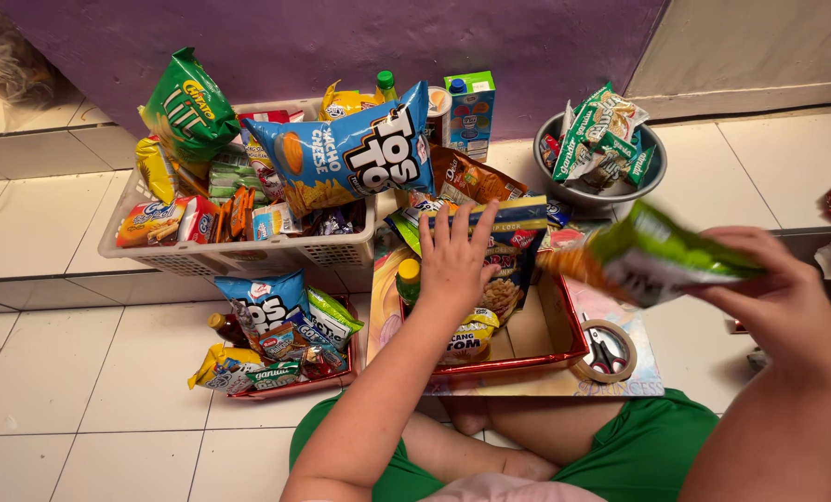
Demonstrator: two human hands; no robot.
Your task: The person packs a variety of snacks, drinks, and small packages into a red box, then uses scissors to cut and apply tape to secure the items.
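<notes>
- Left hand [454, 256]: forearm rises from the lower centre of the view toward the red tray [564, 327]; palm faces down; fingers spread wide and laid flat on the dark snack bag [511, 270] that stands in the tray; nothing is gripped.
- Right hand [780, 290]: arm enters from the lower right, bent at the elbow; wrist is turned inward; fingers are curled around the right end of the green packet [652, 256]; the packet is blurred and held in the air above the tray's right edge, pointing left.
- Red tray: sits on a printed sheet [620, 383] on the tiled floor, just in front of the crossed legs in green shorts [648, 451]; it holds the dark snack bag, a yellow pouch [471, 335] and a yellow-capped bottle [409, 279] beside the left wrist.
- Tape roll [606, 351]: lies on the sheet, just right of the tray, with red-handled scissors inside its ring.
- White basket [248, 251]: stands beyond the tray to the left, filled with snacks; a large blue chip bag [350, 153] leans on its right end.
- Grey bowl [601, 191]: stands beyond the tray to the right, holding green sachets.
- Second red tray [290, 386]: lies left of the left forearm, filled with small packets.
</notes>
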